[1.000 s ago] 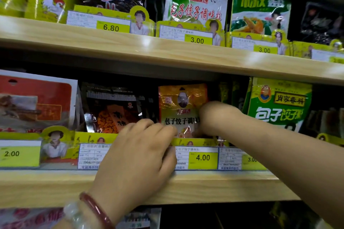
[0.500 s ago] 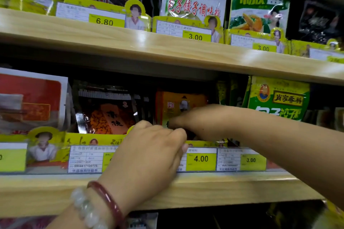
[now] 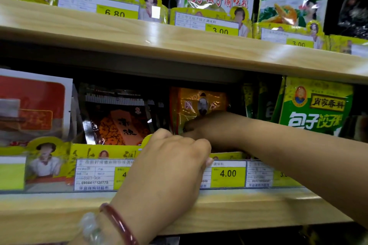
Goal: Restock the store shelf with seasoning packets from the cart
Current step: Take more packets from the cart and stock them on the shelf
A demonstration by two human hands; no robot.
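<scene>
On the lower wooden shelf (image 3: 229, 211), an orange seasoning packet (image 3: 197, 105) stands upright behind the price tag reading 4.00 (image 3: 228, 174). The right hand (image 3: 211, 127) reaches in from the right, across the lower part of that packet, fingers curled against its front; whether they actually pinch it cannot be told, as the fingertips are hidden. The left hand (image 3: 169, 167) is just below and left of the 4.00 tag's packet, knuckles up, fingers bent over the yellow tag strip (image 3: 103, 153) at the shelf edge and covering part of a label; its grip is narrow, and nothing is seen held in it. A red bangle (image 3: 119, 223) and a pale bead bracelet (image 3: 90, 228) sit on the left wrist. Left of the orange packet stands a dark packet with orange print (image 3: 119, 123), then a red-and-white pack (image 3: 33, 105). Right of the orange packet stands a green packet (image 3: 316, 105). Above, the upper shelf (image 3: 179, 40) carries more packets with tags reading 6.80 and 3.00.
</scene>
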